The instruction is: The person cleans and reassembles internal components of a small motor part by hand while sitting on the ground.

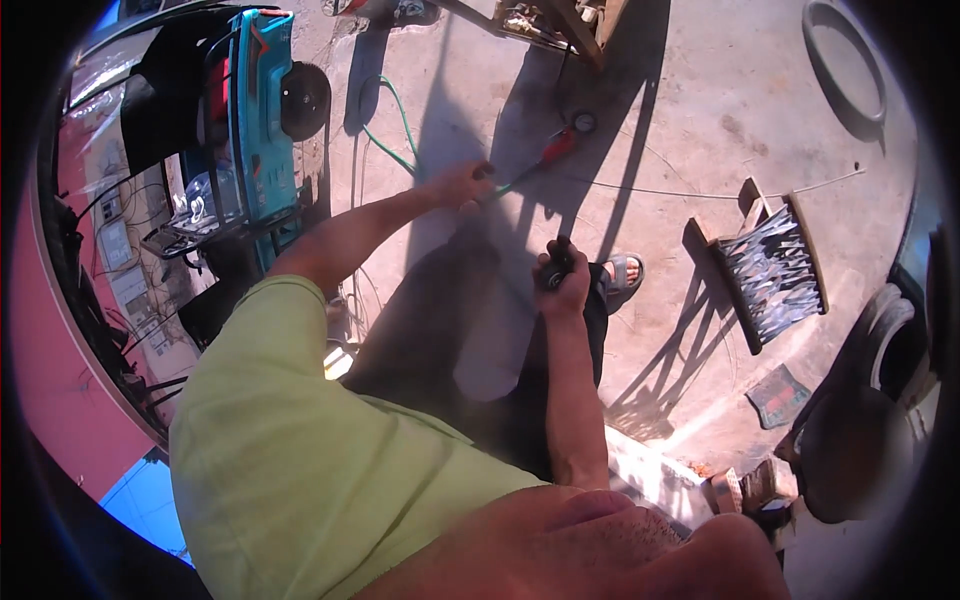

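My left hand (463,185) reaches forward with its fingers curled in, and a small dark thing shows at the fingertips. What it grips is unclear. A green hose (404,150) comes in on its far side and shows again past the fingers, leading to a red-handled air gauge (558,146) with a round dial, low over or on the floor. Nearer to me, my right hand (563,284) is closed around a black tool (556,262) with a rounded end; its exact kind is hidden by the fingers.
A teal wheeled machine (268,120) stands at left. To the right is a wooden rack (748,300) full of grey strips. A grey ring (878,100) lies far right, and a dark mat (778,396) nearer. A wooden stand (588,35) is ahead. My sandaled foot (626,272) rests on the concrete.
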{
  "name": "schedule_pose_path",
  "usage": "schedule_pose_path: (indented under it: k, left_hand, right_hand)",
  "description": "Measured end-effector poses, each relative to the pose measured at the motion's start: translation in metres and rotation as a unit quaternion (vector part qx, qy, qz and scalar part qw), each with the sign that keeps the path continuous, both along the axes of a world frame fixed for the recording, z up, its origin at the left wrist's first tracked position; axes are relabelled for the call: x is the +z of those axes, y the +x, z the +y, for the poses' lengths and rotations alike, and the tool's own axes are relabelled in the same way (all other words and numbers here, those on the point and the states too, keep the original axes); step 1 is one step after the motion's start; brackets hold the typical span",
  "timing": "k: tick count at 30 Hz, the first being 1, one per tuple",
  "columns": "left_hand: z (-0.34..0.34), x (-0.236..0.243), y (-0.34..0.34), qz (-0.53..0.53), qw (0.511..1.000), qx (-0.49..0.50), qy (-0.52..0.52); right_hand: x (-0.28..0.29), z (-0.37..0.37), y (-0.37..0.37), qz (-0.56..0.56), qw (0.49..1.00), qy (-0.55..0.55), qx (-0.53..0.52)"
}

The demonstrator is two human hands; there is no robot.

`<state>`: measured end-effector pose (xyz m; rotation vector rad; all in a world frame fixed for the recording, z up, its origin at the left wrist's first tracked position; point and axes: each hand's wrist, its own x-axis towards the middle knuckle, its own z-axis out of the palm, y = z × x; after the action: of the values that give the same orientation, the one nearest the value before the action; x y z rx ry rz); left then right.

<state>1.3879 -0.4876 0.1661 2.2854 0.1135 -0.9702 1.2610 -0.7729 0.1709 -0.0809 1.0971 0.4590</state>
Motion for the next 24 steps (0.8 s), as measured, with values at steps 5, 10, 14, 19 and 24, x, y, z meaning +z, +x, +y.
schedule_pose_path:
  k: [5, 10, 14, 19, 24]
  left_hand:
    - [-0.001, -0.091, 0.175, -0.131, 0.984, -0.105, 0.06]
    - [0.015, -0.214, 0.344, -0.364, 0.898, -0.23, 0.089]
    - [0.031, -0.277, 0.431, -0.278, 0.818, -0.395, 0.313]
    - [0.016, -0.3, 0.45, -0.249, 0.806, -0.447, 0.298]
    - [0.025, -0.282, 0.458, -0.26, 0.819, -0.442, 0.257]
  right_hand:
    - [-0.069, 0.02, 0.038, -0.008, 0.999, 0.031, -0.028]
    - [-0.076, 0.031, 0.101, 0.005, 0.996, 0.0, -0.085]
    - [-0.107, 0.05, 0.1, -0.043, 0.987, 0.029, -0.149]
    - [-0.109, 0.066, 0.108, -0.016, 0.981, 0.021, -0.192]
    - [-0.116, 0.074, 0.131, -0.008, 0.984, 0.008, -0.178]
